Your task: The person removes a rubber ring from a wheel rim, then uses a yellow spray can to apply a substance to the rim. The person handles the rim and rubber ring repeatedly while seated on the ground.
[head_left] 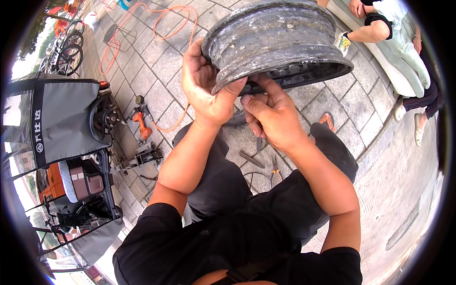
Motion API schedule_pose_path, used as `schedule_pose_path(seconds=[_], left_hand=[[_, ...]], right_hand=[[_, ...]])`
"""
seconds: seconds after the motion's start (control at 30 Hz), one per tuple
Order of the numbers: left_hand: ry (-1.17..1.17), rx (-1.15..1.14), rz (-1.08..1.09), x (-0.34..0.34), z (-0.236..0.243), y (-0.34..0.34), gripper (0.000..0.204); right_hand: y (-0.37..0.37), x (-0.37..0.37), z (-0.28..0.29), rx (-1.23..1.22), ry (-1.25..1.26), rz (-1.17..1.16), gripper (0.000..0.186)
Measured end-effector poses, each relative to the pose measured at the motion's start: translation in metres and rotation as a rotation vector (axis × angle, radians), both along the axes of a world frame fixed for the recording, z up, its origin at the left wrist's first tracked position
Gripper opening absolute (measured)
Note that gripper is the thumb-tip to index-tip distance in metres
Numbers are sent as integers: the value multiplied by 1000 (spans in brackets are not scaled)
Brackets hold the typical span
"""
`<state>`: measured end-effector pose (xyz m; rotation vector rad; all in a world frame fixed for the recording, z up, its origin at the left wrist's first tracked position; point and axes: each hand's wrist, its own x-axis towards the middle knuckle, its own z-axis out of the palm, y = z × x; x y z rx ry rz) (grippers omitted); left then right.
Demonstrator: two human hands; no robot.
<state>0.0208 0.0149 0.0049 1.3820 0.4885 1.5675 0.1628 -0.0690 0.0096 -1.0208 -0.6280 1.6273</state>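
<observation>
A worn grey metal wheel rim [275, 38] is held up and tilted in front of me, its dark hollow side turned toward me and downward. My left hand [206, 85] is closed around its left end, thumb on the near lip and fingers behind. Under the near lip is my right hand [273, 109], its index finger reaching into the hollow and its thumb bent close to the other fingers. Whatever that hand pinches is hidden. Just below it shows a dark, narrow piece [259, 144]; I cannot tell whether it is held or on the ground.
Pliers [275, 172] and a dark metal bar [251, 159] lie on the paving between my legs. To the left are an orange power tool [141, 124], an orange hose [161, 35] and a covered vehicle [66, 123] with an exposed hub. People sit on the right [375, 31].
</observation>
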Motion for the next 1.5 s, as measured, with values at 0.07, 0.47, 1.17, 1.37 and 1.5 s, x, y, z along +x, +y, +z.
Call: schedule_pose_path(seconds=[0.07,0.47,1.17,1.37,1.5], left_hand=[[-17,-18,-10,1,1,1,87],[-182,-119,-84,3,1,-2,76],[-213,-157,-34,-3,5,8,64],[-108,-80,-51,-18,0,9,79],[-82,-104,-75,-42,-9,10,84]], right_hand=[[0,0,-2,16,32,-36,46],[-9,-1,-14,274,-458,-195,35],[-11,1,-23,542,-894,-162,35],[-8,6,-17,421,-929,-26,42],[-1,1,-34,603,-1037,-41,50]])
